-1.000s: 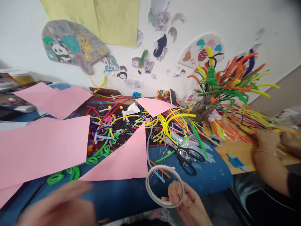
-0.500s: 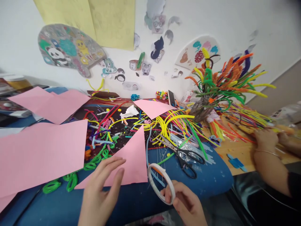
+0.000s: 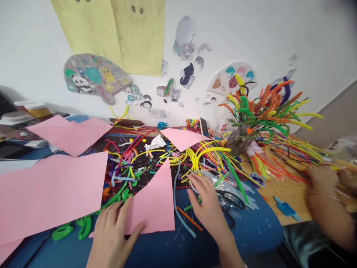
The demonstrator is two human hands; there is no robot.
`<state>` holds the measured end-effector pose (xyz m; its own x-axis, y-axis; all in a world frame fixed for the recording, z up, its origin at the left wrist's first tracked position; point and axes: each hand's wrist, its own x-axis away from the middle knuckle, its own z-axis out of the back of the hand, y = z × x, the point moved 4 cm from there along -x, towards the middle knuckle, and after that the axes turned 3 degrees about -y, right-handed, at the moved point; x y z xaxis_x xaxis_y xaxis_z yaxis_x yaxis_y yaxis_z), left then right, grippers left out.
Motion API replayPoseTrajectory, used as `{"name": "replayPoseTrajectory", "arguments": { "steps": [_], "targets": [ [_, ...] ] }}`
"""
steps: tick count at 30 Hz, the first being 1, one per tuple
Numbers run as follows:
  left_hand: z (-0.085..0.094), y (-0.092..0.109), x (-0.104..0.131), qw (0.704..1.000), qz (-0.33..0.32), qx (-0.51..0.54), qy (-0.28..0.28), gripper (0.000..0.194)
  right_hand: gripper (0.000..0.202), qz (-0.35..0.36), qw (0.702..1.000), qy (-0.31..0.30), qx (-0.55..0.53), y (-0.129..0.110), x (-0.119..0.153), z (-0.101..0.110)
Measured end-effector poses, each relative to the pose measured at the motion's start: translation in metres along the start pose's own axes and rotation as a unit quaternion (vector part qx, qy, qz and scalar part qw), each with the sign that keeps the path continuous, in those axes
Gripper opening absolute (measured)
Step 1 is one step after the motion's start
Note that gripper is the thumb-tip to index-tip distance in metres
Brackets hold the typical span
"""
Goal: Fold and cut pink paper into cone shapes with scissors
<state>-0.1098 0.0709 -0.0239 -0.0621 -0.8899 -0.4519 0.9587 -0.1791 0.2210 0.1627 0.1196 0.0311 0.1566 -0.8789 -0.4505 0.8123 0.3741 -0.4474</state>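
My left hand lies on the lower left of a pink paper triangle, its fingers spread. My right hand is over the pipe cleaners to the right of that paper. Behind its fingers shows part of a white tape ring; whether the fingers still touch the ring is unclear. Black-handled scissors lie beside my right hand, partly hidden by it. A light blue pipe cleaner and an orange one lie between the paper and my right hand.
Large pink sheets cover the left side. Green pipe cleaner loops lie at the front left. A bunch of colourful stems stands in a vase at the back right. Another person's hands work at the wooden table.
My right hand has moved up and away from the table's front edge, with the tape ring now among the pipe cleaners. My left hand has come down onto the pink triangle. The view has tilted up.
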Motion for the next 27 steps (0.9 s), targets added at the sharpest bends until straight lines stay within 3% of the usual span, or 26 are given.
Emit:
{"name": "replayPoseTrajectory", "arguments": {
  "steps": [4, 7, 9, 12, 14, 16, 19, 20, 22, 24, 27],
  "targets": [
    [0.000, -0.010, 0.003, 1.000, 0.011, 0.019, 0.008, 0.065, 0.063, -0.009, 0.991, -0.128, -0.040, -0.028, -0.035, -0.031],
    [0.002, -0.019, 0.004, 0.998, 0.041, 0.050, -0.007, 0.062, 0.074, -0.040, 0.983, -0.155, -0.093, -0.039, -0.052, -0.044],
    [0.006, -0.023, 0.005, 0.993, 0.081, 0.087, -0.025, 0.053, 0.063, -0.066, 0.979, -0.116, -0.156, -0.038, -0.057, -0.043],
    [0.018, -0.027, 0.004, 0.970, 0.199, 0.138, -0.035, 0.048, 0.024, -0.103, 0.960, -0.057, -0.256, -0.030, -0.052, -0.034],
    [0.028, -0.028, 0.002, 0.941, 0.290, 0.173, -0.012, 0.053, 0.018, -0.113, 0.947, -0.047, -0.297, -0.024, -0.043, -0.026],
    [0.035, -0.025, -0.001, 0.895, 0.348, 0.273, 0.052, 0.067, 0.022, -0.135, 0.930, -0.036, -0.339, -0.019, -0.032, -0.018],
    [0.029, -0.010, -0.006, 0.785, 0.362, 0.487, 0.125, 0.076, 0.027, -0.195, 0.870, -0.015, -0.452, -0.012, -0.010, -0.015],
    [0.022, -0.002, -0.006, 0.757, 0.362, 0.534, 0.105, 0.069, 0.029, -0.213, 0.847, -0.013, -0.487, -0.011, -0.002, -0.015],
    [0.006, 0.015, -0.004, 0.733, 0.368, 0.570, 0.041, 0.056, 0.032, -0.238, 0.820, -0.021, -0.521, -0.010, 0.013, -0.018],
    [-0.003, 0.030, -0.001, 0.763, 0.334, 0.553, 0.017, 0.049, 0.034, -0.252, 0.816, -0.024, -0.519, -0.009, 0.025, -0.020],
    [-0.004, 0.050, -0.002, 0.861, 0.160, 0.482, 0.010, 0.035, 0.034, -0.245, 0.850, 0.012, -0.466, -0.007, 0.036, -0.017]
  ]
}}
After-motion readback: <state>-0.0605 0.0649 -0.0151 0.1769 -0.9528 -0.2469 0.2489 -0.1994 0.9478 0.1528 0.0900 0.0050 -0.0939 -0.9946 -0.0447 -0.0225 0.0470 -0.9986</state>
